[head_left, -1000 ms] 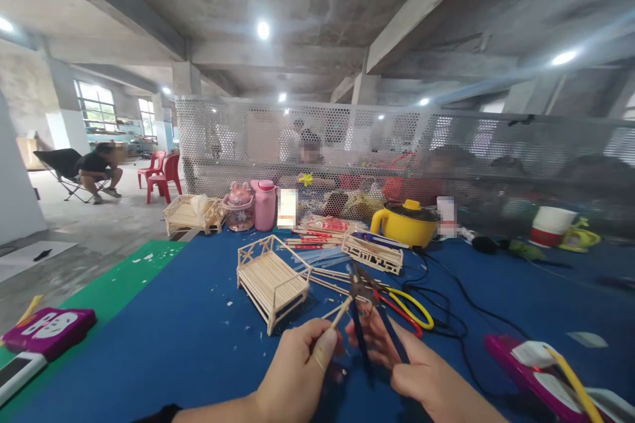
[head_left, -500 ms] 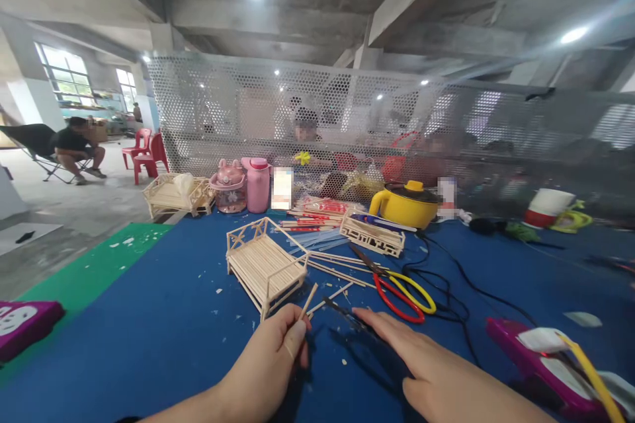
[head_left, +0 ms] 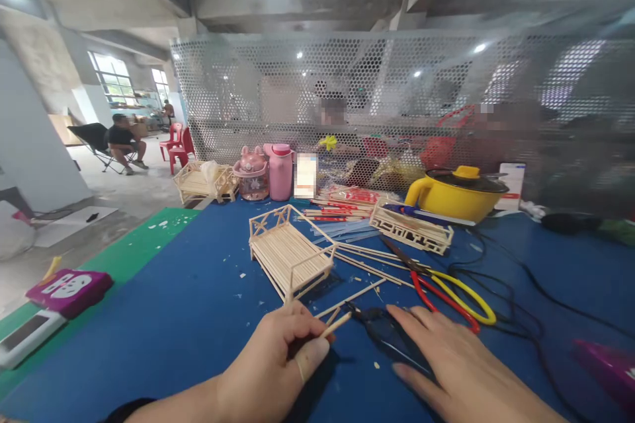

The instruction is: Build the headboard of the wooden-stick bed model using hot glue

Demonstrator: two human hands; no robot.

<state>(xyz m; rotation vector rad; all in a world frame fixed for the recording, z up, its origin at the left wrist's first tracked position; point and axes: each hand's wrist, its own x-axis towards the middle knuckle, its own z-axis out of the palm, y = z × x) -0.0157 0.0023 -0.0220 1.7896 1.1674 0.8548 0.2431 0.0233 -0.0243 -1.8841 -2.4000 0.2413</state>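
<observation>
Near the front middle of the blue table, my left hand (head_left: pixel 290 350) is closed, pinching a short thin wooden stick (head_left: pixel 340 324) between thumb and fingers. My right hand (head_left: pixel 436 353) lies around the dark handles of a pair of pliers (head_left: pixel 380 327), with fingers fairly straight and the thumb on the near side. The pliers' jaws point left, close to the stick's tip. Just beyond my left hand stands a small model bed (head_left: pixel 292 251) built of wooden sticks, its near corner partly hidden by the hand. A longer loose stick (head_left: pixel 360 296) lies behind the pliers.
Red-and-yellow-handled scissors (head_left: pixel 446 284) lie beyond my right hand. Behind are a stick-built tray (head_left: pixel 411 231), a yellow pot (head_left: pixel 456 195), a pink flask (head_left: pixel 280 172) and another model bed (head_left: pixel 203 182). Black cords (head_left: pixel 520 304) cross the right side. A perforated screen (head_left: pixel 238 92) borders the back.
The camera view has turned left. The stick in my left hand has tipped from steep to nearly level, towards the pliers. My right thumb and fingers now show on both sides of the handles.
</observation>
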